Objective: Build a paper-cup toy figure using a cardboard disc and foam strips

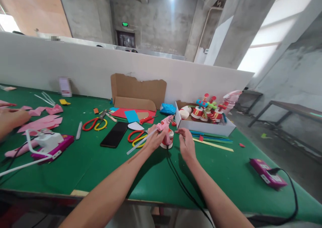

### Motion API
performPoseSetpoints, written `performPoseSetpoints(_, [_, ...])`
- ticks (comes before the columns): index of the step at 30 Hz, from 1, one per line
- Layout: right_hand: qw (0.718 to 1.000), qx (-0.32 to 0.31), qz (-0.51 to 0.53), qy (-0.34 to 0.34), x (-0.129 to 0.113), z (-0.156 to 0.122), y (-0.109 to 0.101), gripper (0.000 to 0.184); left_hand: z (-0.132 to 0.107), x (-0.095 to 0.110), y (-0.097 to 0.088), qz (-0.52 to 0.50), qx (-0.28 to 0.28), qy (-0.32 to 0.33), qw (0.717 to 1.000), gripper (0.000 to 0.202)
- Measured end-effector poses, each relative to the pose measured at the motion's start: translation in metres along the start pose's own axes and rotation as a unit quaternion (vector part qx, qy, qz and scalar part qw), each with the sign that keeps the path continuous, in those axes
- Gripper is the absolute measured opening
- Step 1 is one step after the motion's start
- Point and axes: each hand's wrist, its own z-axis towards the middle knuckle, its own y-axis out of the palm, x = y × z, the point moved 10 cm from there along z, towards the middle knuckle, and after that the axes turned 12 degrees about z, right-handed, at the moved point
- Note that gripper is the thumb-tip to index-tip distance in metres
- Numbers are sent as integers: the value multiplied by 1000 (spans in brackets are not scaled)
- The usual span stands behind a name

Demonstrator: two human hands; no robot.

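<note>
My left hand [156, 138] is wrapped round a pink hot glue gun [164, 124], with a clear glue stick [137, 147] poking out of its back. Its nozzle points away and to the right, toward the white box. Just behind the gun's handle stands a red and white paper cup [171, 134], partly hidden by the gun. Right of the cup is my right hand [186, 143], fingers curled together near the box's front corner; what they hold, if anything, is too small to make out. A black cord [179, 179] trails from the gun toward the table edge.
A white box [208, 127] holds several decorated paper cups. Strips [213, 144], scissors [95, 124], a black phone [114, 134] and coloured paper [120, 113] lie around. Purple power strips [268, 174] sit on both sides. Another person's hand [12, 119] is at far left.
</note>
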Motion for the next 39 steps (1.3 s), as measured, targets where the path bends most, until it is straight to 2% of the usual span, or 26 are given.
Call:
performPoseSetpoints(5, [991, -87, -82, -66, -17, -1, 22, 29, 1, 2, -2, 18, 19, 18, 999, 36])
performPoseSetpoints(9, [981, -106, -139, -83, -26, -2, 32, 31, 4, -12, -7, -101, 27, -29, 994, 34])
performPoseSetpoints(11, [975, -109, -169, -97, -28, -2, 35, 30, 6, -20, -17, -202, 39, -60, 977, 38])
performPoseSetpoints(13, [968, -119, -189, -115, -31, -3, 39, 29, 8, -25, -26, -318, 27, -87, 944, 41])
performPoseSetpoints(15, [963, -129, -197, -128, -32, -3, 41, 28, 9, -25, -29, -402, -34, -109, 908, 40])
performPoseSetpoints(17, [959, -140, -203, -136, -34, -2, 42, 28, 7, -30, -30, -431, -98, -144, 885, 39])
performPoseSetpoints(20, [952, -151, -223, -147, -36, 0, 43, 28, 3, -48, -32, -404, -148, -203, 880, 36])
performPoseSetpoints(22, [949, -147, -233, -154, -37, 0, 43, 28, 3, -59, -33, -348, -164, -213, 898, 35])
performPoseSetpoints(25, [948, -129, -240, -164, -37, -1, 43, 27, 8, -64, -35, -244, -172, -179, 938, 36])
performPoseSetpoints(28, [947, -120, -243, -173, -36, -1, 43, 27, 13, -67, -34, -180, -153, -152, 960, 38])
performPoseSetpoints(32, [945, -115, -244, -186, -33, 1, 43, 26, 19, -73, -29, -125, -129, -141, 973, 40])
performPoseSetpoints(35, [941, -96, -241, -217, -35, 1, 42, 22, 22, -72, -22, -56, -151, -112, 980, 39])
performPoseSetpoints(39, [930, -79, -246, -262, -42, -1, 42, 17, 23, -71, -19, -18, -174, -97, 980, 40])
